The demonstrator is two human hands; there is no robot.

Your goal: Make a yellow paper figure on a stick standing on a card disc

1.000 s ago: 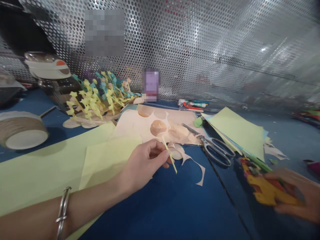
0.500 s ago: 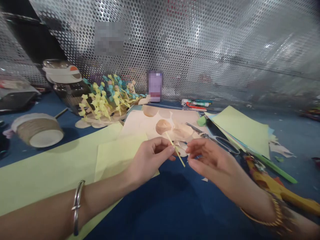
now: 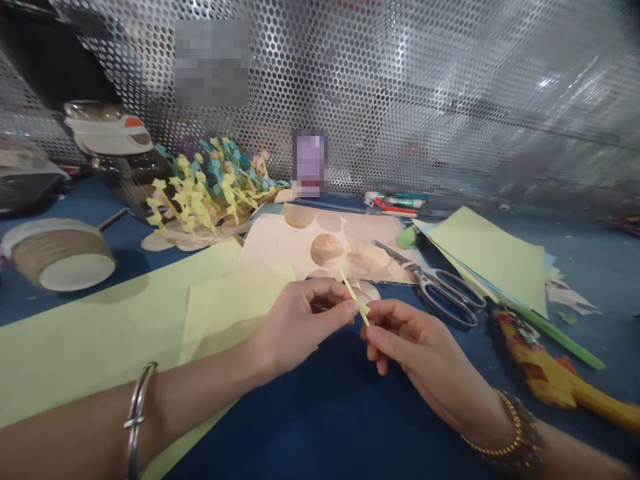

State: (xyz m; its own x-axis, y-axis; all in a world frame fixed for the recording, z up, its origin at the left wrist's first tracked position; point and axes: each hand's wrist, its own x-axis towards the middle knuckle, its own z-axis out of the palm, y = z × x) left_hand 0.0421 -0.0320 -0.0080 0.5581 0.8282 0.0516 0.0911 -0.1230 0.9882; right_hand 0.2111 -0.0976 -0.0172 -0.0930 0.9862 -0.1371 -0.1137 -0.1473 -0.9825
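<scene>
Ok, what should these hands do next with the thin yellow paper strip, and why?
Probably pinch the thin yellow paper strip near its lower end with the right hand's fingers, because they sit right beside it, while the left hand grips it and its upper end sticks out free.

Light from above, moderately bright. Specular glare on perforated metal sheet (image 3: 425,87), strongest upper right. Soft shadows under left hand (image 3: 300,327) and right hand (image 3: 420,347) on blue mat (image 3: 320,433). Strong wide-angle curvature toward frame edges. Pixelated patches (image 3: 211,63) upper centre.
</scene>
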